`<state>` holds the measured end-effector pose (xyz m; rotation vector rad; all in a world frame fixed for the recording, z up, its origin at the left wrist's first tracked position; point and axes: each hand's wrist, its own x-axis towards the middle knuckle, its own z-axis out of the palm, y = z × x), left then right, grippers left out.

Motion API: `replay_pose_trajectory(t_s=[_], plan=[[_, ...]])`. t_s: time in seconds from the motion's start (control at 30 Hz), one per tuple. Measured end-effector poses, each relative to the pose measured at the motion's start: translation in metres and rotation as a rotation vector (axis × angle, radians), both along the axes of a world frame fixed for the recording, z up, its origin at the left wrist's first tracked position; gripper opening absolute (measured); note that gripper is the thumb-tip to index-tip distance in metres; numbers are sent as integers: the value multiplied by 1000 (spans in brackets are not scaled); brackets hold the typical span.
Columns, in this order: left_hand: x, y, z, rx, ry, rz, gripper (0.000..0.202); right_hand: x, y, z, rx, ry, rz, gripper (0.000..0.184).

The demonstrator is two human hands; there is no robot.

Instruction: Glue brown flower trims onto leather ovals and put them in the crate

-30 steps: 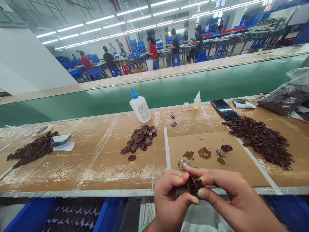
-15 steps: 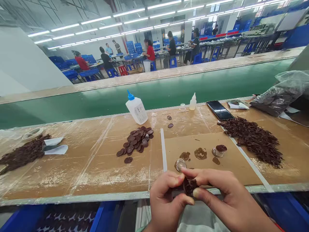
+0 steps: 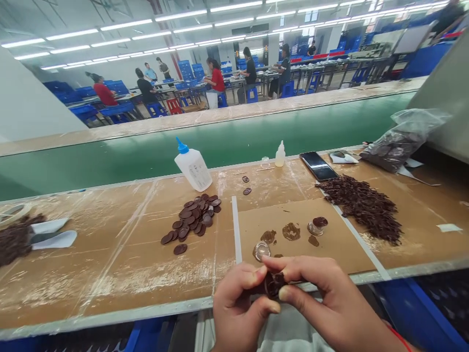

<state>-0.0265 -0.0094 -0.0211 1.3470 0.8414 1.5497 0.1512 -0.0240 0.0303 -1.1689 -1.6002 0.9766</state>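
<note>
Near the front edge of the bench, my left hand and my right hand are closed together on a small dark brown piece. Thumbs and fingertips pinch it from both sides and hide much of its shape. Just beyond my fingertips sits a small clear round dish on the cardboard sheet. Another small clear dish with a dark brown top stands farther right, among brown smears. Left of the sheet lies a heap of dark brown oval discs.
A white bottle with a blue nozzle and a small dropper bottle stand at the back. A phone lies beside a pile of dark brown strips. A plastic bag rests at far right. People sit at distant tables.
The whole view has shifted, so the bench things appear farther left. Both hands keep their pinch on the dark brown piece, with little change in the fingers.
</note>
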Motion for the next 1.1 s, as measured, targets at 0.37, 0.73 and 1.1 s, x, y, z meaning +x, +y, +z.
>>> replay_pose_trajectory(t_s=[0.37, 0.73, 1.1], plan=[[-2, 1, -6, -15, 14, -36, 29, -3, -1, -4, 6, 65, -60, 4], [4, -5, -2, -11, 4, 8, 29, 5, -6, -12, 6, -65, -10, 8], [5, -4, -1, -9, -18, -6, 29, 5, -7, -12, -7, -89, -17, 11]])
